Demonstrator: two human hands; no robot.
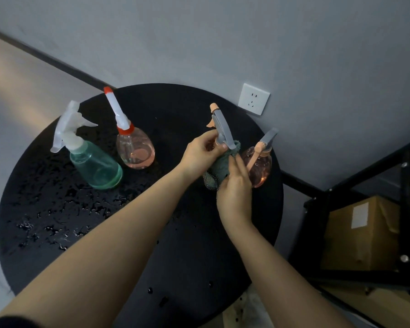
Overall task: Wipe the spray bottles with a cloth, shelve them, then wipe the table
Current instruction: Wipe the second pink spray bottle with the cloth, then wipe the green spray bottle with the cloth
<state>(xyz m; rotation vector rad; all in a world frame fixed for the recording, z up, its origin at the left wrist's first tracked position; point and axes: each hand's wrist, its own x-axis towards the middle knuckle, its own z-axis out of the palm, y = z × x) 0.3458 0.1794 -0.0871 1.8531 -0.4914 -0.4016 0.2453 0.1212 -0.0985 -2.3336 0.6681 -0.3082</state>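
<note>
Your left hand (200, 152) pinches the neck of the grey-headed spray bottle (223, 129), held over the desk (187, 256) at about two o'clock from its centre. Your right hand (234, 190) is closed around the green cloth (219, 166), which is bunched against the bottle's body; that body is almost wholly hidden by hands and cloth.

This bottle looks like thin clear plastic, so expect it to be light and a little springy if you squeeze. Its surface is likely wet, judging by the droplets scattered over the desk, and wet plastic slides. Hold it at the neck just under the trigger head, where the collar gives your fingers a ledge, not on the round belly. The cloth is soft and limp; keep it wadded in your palm so it follows the curve.

Three more bottles stand waiting: a second pink bottle (258, 166) just beside your right hand at three o'clock, a red-capped pink bottle (134, 147) at eleven o'clock, and a green bottle (95, 164) at ten o'clock. They taper to narrow necks and could tip if nudged. The black shelf frame (355, 190) stands off the desk's edge at four o'clock, with a cardboard box (365, 233) inside it.
</note>
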